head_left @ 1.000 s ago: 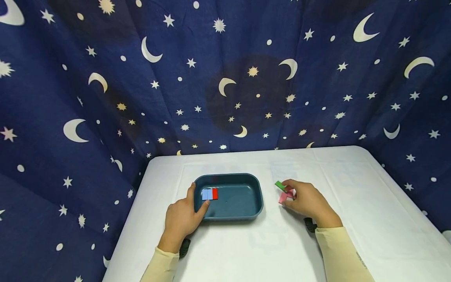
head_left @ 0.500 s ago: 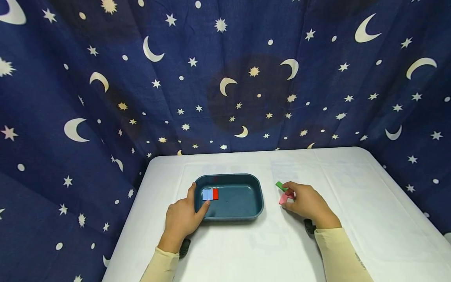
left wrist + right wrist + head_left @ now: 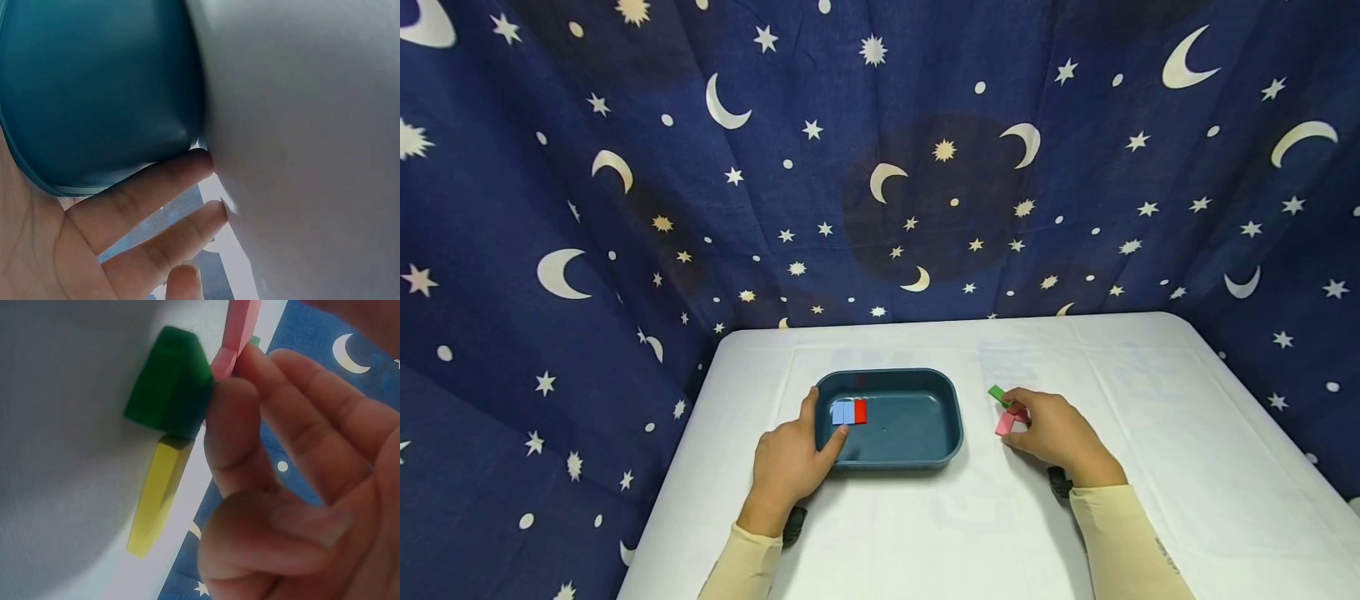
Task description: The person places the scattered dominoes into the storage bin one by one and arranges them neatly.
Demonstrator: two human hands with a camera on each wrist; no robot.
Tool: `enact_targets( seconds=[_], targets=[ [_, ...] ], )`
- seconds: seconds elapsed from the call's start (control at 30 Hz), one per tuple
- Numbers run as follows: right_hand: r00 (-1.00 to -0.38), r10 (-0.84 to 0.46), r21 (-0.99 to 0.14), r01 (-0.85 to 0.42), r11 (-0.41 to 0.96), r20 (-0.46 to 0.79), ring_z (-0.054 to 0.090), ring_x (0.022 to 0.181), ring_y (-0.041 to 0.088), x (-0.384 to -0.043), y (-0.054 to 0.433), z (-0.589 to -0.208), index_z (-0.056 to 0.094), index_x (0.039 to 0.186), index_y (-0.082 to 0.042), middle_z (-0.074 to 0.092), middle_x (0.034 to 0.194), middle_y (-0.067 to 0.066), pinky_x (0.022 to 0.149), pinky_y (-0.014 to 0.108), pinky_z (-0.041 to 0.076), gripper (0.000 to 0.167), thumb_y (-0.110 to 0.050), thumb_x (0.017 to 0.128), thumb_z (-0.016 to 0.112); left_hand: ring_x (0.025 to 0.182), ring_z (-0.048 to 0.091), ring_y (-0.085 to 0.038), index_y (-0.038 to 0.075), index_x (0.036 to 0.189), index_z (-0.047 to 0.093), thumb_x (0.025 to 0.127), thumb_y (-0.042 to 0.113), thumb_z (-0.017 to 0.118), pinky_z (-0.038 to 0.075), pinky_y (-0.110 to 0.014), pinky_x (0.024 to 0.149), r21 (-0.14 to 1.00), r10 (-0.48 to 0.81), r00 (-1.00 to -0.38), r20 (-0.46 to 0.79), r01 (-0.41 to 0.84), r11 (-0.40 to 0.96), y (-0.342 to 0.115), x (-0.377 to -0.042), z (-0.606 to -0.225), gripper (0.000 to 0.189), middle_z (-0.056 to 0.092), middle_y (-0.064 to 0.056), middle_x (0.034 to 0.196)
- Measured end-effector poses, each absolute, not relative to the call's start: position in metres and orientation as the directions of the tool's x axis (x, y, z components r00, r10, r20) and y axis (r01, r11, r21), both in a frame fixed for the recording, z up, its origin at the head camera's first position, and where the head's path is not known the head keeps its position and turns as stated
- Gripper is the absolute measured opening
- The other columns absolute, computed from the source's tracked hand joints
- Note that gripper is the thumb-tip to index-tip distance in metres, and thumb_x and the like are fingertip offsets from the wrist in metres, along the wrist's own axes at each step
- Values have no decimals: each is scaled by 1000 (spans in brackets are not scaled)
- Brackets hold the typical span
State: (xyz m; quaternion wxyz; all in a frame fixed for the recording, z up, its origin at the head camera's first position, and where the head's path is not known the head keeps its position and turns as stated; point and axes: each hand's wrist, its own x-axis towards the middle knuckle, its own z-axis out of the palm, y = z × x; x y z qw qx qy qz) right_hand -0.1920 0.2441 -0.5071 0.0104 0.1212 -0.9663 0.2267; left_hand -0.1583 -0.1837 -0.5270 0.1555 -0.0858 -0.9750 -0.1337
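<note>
A teal tray (image 3: 910, 433) sits left of centre on the table, with two light blue blocks (image 3: 843, 412) and a red block (image 3: 860, 412) side by side inside. My left hand (image 3: 790, 467) grips the tray's left end, thumb over the near rim; the left wrist view shows other fingers along its outer wall. To the right, my right hand (image 3: 1060, 433) pinches at a pink block (image 3: 1003, 423) among further pink pieces. A green block (image 3: 998, 394) lies by the index finger. Beneath the hand, the right wrist view shows another green block (image 3: 165, 381) and a yellow block (image 3: 156, 500).
A white cloth (image 3: 970, 517) covers the table. Behind and to both sides hangs a dark blue curtain (image 3: 820, 167) patterned with moons and stars. Dark wrist-camera bodies sit under both wrists.
The right fingertips have come in closer over the pink pieces, covering more of them and part of the green block. The left hand and tray stay put.
</note>
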Motion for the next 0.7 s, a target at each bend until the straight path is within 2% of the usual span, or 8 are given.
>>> enact_targets(
  seconds=[0.37,0.7],
  targets=[
    [-969,-231,-431,-244,869,83,58,79,19,-194,245,-508,72,126,-10,66,88,-1,71,42,48,57,-21,74,92,49,57,-20,6,159,42,99,74,49,41,-39,46,237,121,-942,314,202,950,-183,-157,-525,91,62,-5,64],
    [-973,-220,-438,-228,870,70,58,79,20,-195,246,-509,73,124,-11,66,88,-1,72,43,47,53,-22,75,91,48,55,-20,6,158,43,99,73,49,40,-39,45,240,128,-934,334,216,947,-183,-159,-524,89,60,-3,62]
  ],
)
